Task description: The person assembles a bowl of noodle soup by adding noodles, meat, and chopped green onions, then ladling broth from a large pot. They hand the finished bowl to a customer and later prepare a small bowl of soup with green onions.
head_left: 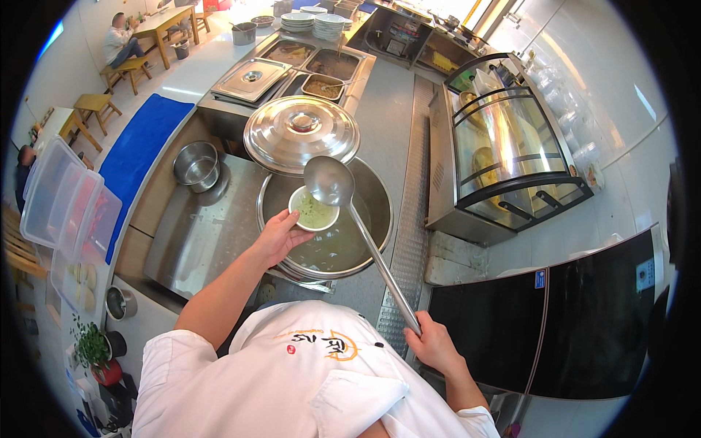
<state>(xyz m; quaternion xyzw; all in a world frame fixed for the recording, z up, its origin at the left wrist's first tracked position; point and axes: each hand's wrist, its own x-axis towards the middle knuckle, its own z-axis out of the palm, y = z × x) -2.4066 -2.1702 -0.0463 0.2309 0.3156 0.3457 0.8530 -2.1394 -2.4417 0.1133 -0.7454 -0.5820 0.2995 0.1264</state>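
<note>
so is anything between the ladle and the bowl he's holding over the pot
Nothing visible. The ladle, held by the right hand, hangs tilted right at the rim of the small bowl in the left hand, above the open pot.

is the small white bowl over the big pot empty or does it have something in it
Not empty. The small white bowl, held by the left hand, shows greenish soup inside, with the steel ladle tilted at its rim.
</note>
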